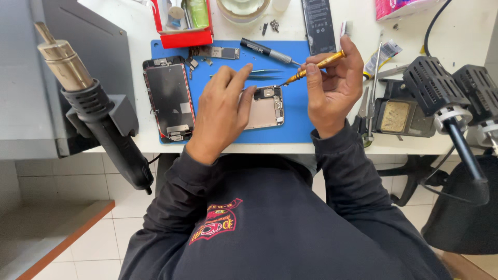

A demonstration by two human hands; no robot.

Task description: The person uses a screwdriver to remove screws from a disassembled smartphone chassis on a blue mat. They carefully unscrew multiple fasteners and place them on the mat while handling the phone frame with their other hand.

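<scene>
Phone housing (265, 108) is lying open on the blue mat (298, 122), near the middle of the white table (467, 31). Left hand (223, 111) is resting over its left half, fingers curled down and pinning it flat; thumb is lying along the top edge. Right hand (332, 85) is pinching a yellow-handled screwdriver (311, 69) between thumb and fingertips, tip angling down to the housing's upper corner.

Detached screen (170, 99) is lying face up at the mat's left edge, well apart from the work. Tweezers (259, 74) and a black-and-grey driver (267, 51) are sitting just above the hands. Black battery (318, 23) is lying at the top; a red tray (182, 23) is standing beyond the mat. Heat gun (98, 111) is hanging at the left, clear of the mat.

Judgement: screwdriver looks tilted rather than upright. Bringing the shaft closer to vertical and pressing lightly while turning should be keeping the tip seated in the small screw. Left hand's pressure seems well placed for stopping the housing from sliding.
</scene>
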